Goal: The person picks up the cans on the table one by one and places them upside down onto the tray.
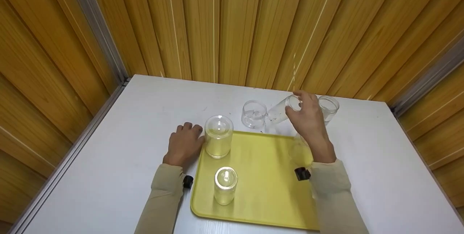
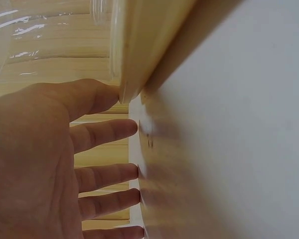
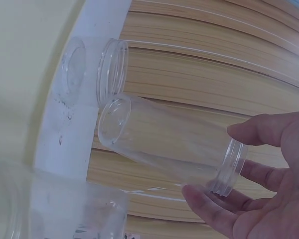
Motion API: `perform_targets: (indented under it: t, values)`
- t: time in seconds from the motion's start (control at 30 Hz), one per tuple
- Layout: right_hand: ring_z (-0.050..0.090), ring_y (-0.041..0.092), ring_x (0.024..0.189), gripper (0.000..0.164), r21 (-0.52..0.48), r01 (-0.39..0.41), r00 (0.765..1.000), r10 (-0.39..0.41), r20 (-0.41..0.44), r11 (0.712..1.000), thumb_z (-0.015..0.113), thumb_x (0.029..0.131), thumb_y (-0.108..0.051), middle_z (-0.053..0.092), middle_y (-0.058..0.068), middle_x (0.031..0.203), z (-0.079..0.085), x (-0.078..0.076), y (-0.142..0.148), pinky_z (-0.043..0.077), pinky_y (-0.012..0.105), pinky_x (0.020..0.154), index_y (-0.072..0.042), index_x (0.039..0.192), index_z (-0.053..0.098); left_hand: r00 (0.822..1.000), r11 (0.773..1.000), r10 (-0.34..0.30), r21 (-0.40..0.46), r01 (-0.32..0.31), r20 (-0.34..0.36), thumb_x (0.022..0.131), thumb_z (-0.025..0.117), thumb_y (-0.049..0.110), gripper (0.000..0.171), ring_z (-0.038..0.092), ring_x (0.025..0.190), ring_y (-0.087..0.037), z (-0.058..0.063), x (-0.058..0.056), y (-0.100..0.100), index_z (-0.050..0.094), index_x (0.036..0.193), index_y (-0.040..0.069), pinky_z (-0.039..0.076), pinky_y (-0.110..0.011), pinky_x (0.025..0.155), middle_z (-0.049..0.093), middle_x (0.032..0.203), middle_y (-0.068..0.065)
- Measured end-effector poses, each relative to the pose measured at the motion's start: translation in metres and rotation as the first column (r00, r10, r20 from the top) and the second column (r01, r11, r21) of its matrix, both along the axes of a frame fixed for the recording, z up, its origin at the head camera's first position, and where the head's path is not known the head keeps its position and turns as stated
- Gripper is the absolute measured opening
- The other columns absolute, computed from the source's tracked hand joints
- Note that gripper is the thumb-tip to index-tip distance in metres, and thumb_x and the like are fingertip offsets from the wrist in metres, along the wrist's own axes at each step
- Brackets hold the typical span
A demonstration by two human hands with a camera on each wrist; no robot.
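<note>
My right hand point(image 1: 308, 118) grips a clear jar point(image 3: 164, 139) by its threaded rim, thumb on one side and fingers on the other. The jar leans, its mouth toward the hand and its base close to a short clear jar point(image 1: 253, 115) that stands mouth up on the table. My left hand point(image 1: 184, 143) lies at the left edge of the yellow tray point(image 1: 264, 183). Its fingers are spread with their tips on the table, and the thumb touches the tray's rim in the left wrist view. Right beside it, a wide jar point(image 1: 218, 140) stands upside down on the tray.
A slimmer upside-down jar point(image 1: 225, 187) stands near the tray's front left. Another clear jar point(image 1: 299, 150) is partly hidden by my right wrist. Beyond my right hand stands an open jar point(image 1: 328, 107). Wood-look panels point(image 1: 235, 27) close off the white table's back.
</note>
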State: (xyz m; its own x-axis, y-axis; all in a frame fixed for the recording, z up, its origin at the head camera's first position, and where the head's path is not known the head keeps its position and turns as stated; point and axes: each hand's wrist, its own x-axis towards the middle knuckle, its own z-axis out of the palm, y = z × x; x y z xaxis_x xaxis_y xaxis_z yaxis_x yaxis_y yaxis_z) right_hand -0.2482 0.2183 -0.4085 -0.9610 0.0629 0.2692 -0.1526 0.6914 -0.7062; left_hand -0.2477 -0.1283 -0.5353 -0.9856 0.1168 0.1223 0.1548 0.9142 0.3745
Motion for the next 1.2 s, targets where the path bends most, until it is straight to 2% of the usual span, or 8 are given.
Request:
perform_targets:
  t: [0.3,0.57,0.9,1.2]
  values:
    - [0.056,0.043,0.124,0.051,-0.070,0.015,0.999,-0.018,-0.046,0.997,0.068,0.097,-0.008,0.052,0.027,0.136,0.003,0.023,0.001,0.048,0.052,0.101,0.003,0.145,0.056,1.000,1.000,-0.002,0.013,0.002,-0.006,0.103,0.058,0.035,0.042,0.060,0.116,-0.043,0.000,0.000,0.000,0.072,0.129,0.005,0.054,-0.061,0.089,0.064,0.131,-0.023]
    - [0.056,0.040,0.128,0.051,-0.154,0.028,1.000,-0.027,0.009,0.988,0.067,0.100,-0.013,0.050,0.025,0.139,0.000,0.039,0.002,0.047,0.049,0.105,0.001,0.148,0.054,1.000,1.000,0.000,0.008,0.000,0.000,0.104,0.059,0.035,0.042,0.060,0.116,-0.042,-0.001,-0.001,0.000,0.072,0.130,0.005,0.055,-0.060,0.089,0.064,0.132,-0.023]
    - [0.056,0.034,0.129,0.051,-0.240,0.037,0.999,-0.033,0.022,0.970,0.067,0.102,-0.014,0.053,0.020,0.143,-0.006,0.057,0.008,0.046,0.045,0.107,-0.002,0.150,0.052,1.000,1.000,-0.002,0.016,0.002,0.007,0.104,0.058,0.035,0.043,0.059,0.119,-0.043,-0.001,0.000,0.000,0.072,0.131,0.005,0.054,-0.061,0.091,0.064,0.134,-0.023]
    - [0.055,0.030,0.132,0.052,-0.315,0.044,0.998,-0.028,0.056,0.948,0.067,0.104,-0.018,0.054,0.017,0.144,-0.013,0.066,0.013,0.044,0.044,0.108,-0.004,0.152,0.051,1.000,1.000,-0.004,0.016,0.004,0.006,0.104,0.058,0.035,0.042,0.059,0.117,-0.042,-0.001,-0.001,0.000,0.073,0.129,0.005,0.054,-0.062,0.089,0.064,0.131,-0.022]
